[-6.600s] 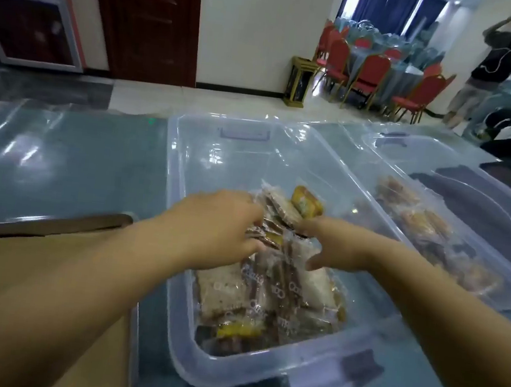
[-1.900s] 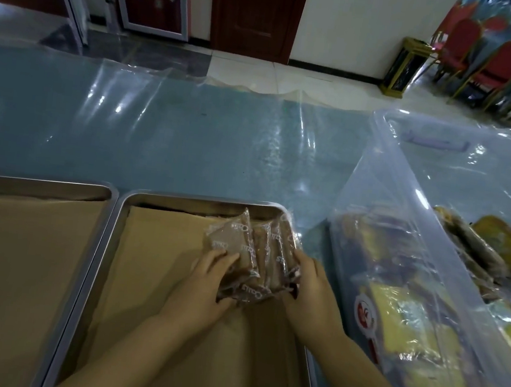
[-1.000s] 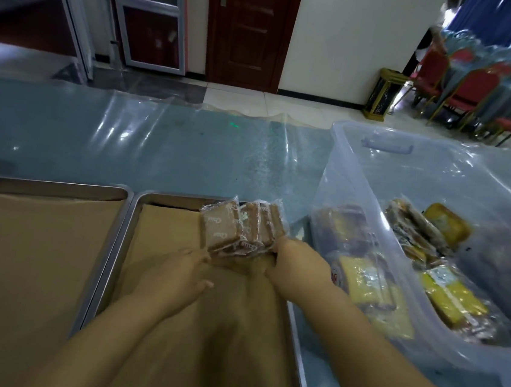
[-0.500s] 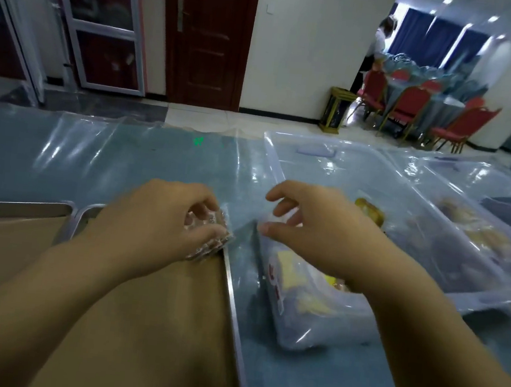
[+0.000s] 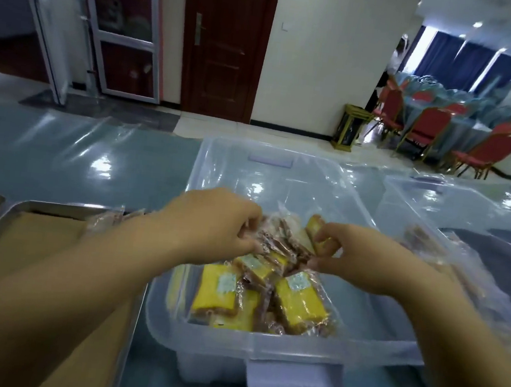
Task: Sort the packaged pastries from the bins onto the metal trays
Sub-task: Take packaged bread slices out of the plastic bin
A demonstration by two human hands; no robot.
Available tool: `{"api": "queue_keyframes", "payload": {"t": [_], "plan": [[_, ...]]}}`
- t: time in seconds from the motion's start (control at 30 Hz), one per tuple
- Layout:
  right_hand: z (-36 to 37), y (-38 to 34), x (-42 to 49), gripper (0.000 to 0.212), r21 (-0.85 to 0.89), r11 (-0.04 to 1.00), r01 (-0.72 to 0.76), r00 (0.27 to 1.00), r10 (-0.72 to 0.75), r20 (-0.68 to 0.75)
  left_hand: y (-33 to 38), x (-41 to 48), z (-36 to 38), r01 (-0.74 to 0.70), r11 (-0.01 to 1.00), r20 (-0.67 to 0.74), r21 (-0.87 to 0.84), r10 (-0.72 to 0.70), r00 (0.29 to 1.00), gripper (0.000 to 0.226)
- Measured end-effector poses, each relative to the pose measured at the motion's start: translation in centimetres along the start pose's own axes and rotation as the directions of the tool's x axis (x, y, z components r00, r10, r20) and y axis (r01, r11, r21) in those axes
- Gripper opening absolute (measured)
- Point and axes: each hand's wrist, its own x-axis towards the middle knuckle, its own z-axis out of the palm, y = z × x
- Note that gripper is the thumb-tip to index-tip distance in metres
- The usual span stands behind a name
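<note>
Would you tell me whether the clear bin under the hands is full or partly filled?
Partly filled: packaged pastries cover only the near half of the clear bin; its far half is bare.

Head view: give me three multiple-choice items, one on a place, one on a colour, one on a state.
1. The yellow pastries lie: A on the floor; B in the clear bin; C on a shelf.
2. The chairs in the far room are: A red; B green; C black.
3. The left hand and right hand are: A flat on the table; B curled on wrapped packs in the bin; C hanging empty.
Key: B, the bin's walls surround them; A, red backs and seats show; B, the fingers of both pinch wrappers.
</note>
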Motion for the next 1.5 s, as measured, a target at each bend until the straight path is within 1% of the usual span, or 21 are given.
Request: {"api": "queue_keyframes", "payload": {"t": [0.1,0.2,0.27,0.33,0.43,0.53,0.63,0.7,0.73,0.8,0.9,0.97,1.07,1.13,1.23,1.27,1.3,1.33,1.43,1.47,1.5], "plan": [[0.3,2.4,2.8,0.051,-0.1,0.995,0.01,0.997,-0.002,0.078,0.7,3.8,2.3,0.053,0.992,0.145,0.115,-0.07,0.987,0.028],[1.0,3.5,6.1,0.049,-0.158,0.987,0.037,0.989,-0.014,0.145,0.5,6.5,4.0,0.08,0.958,0.255,0.275,-0.153,0.955,0.045],[1.7,3.7,8.3,0.049,-0.199,0.978,0.059,0.982,-0.021,0.186,0.0,8.1,5.0,0.091,0.932,0.294,0.35,-0.202,0.934,0.053],[2.3,3.6,10.2,0.049,-0.227,0.97,0.085,0.977,-0.036,0.21,-0.7,9.7,5.8,0.112,0.918,0.314,0.38,-0.242,0.918,0.059],[3.0,3.1,12.5,0.05,-0.259,0.958,0.123,0.972,-0.063,0.228,-1.9,12.1,6.8,0.12,0.909,0.368,0.399,-0.278,0.887,0.065],[4.2,2.7,14.4,0.052,-0.279,0.947,0.16,0.975,-0.107,0.196,-2.7,14.0,8.0,0.165,0.895,0.405,0.414,-0.343,0.848,0.071],[6.2,2.5,15.6,0.073,-0.267,0.945,0.19,0.972,-0.141,0.189,-3.3,15.5,9.3,0.236,0.881,0.443,0.41,-0.418,0.793,0.098],[7.4,2.6,16.1,0.083,-0.261,0.945,0.196,0.969,-0.147,0.197,-3.7,16.1,10.3,0.294,0.89,0.467,0.348,-0.437,0.769,0.12],[7.9,2.7,16.3,0.085,-0.249,0.951,0.182,0.97,-0.133,0.204,-3.9,16.3,10.7,0.309,0.898,0.475,0.315,-0.431,0.768,0.128],[8.7,2.7,16.5,0.082,-0.256,0.953,0.163,0.974,-0.113,0.196,-4.5,16.4,11.6,0.288,0.922,0.479,0.257,-0.38,0.791,0.135],[9.0,2.7,16.6,0.066,-0.288,0.94,0.184,0.977,-0.143,0.156,-5.9,16.3,12.5,0.238,0.959,0.483,0.152,-0.282,0.829,0.13],[8.8,2.7,16.5,0.056,-0.266,0.945,0.191,0.974,-0.148,0.172,-6.6,16.2,12.7,0.232,0.966,0.483,0.112,-0.257,0.837,0.117],[8.4,2.5,16.3,0.046,-0.231,0.955,0.186,0.974,-0.149,0.17,-7.1,16.2,12.5,0.219,0.975,0.436,0.045,-0.216,0.873,0.099],[8.1,2.5,16.4,0.049,-0.187,0.97,0.158,0.981,-0.133,0.142,-7.0,16.2,12.4,0.186,0.98,0.428,0.077,-0.201,0.881,0.092],[7.2,3.2,16.6,0.075,-0.059,0.988,0.141,0.986,-0.135,0.1,-6.2,16.1,12.7,0.155,0.97,0.41,0.188,-0.221,0.885,0.077],[6.8,3.6,16.6,0.08,-0.021,0.99,0.14,0.986,-0.138,0.092,-5.8,16.0,12.8,0.153,0.964,0.408,0.218,-0.233,0.883,0.072],[6.4,4.0,16.6,0.077,0.018,0.992,0.128,0.988,-0.129,0.083,-5.4,15.9,13.0,0.147,0.958,0.412,0.245,-0.24,0.879,0.069],[6.2,4.4,16.5,0.069,0.054,0.993,0.107,0.992,-0.111,0.066,-5.1,15.8,13.2,0.136,0.954,0.419,0.267,-0.242,0.875,0.067],[6.1,4.7,16.3,0.025,0.082,0.994,0.07,0.997,-0.071,0.011,-5.0,15.6,13.6,0.158,0.957,0.437,0.241,-0.253,0.863,0.068],[6.1,4.5,16.2,0.014,0.084,0.995,0.061,0.998,-0.062,0.007,-5.1,15.6,13.6,0.161,0.96,0.446,0.229,-0.25,0.859,0.067],[6.1,4.3,16.1,0.01,0.087,0.995,0.055,0.998,-0.056,0.012,-5.2,15.7,13.5,0.149,0.962,0.452,0.228,-0.24,0.859,0.064]]}}
